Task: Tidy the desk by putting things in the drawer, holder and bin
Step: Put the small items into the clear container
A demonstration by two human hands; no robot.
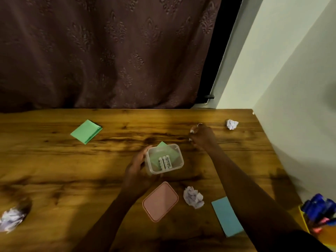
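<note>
Blue paper [226, 216] nearest; left hand [137, 165] grips tub [156, 172], right hand [202, 135] curled, grip unclear

Left hand [137, 163]: bare, fingers blurred
Right hand [201, 137]: bare, light nail tips on two fingers
Loop [200, 124]: thin, pale, at the right hand's top edge; maybe a ring, too small to tell
Left forearm [116, 206]: bare
Right forearm [245, 179]: bare
Dark patch [298, 240]: on the right upper arm, perhaps a sleeve
</note>
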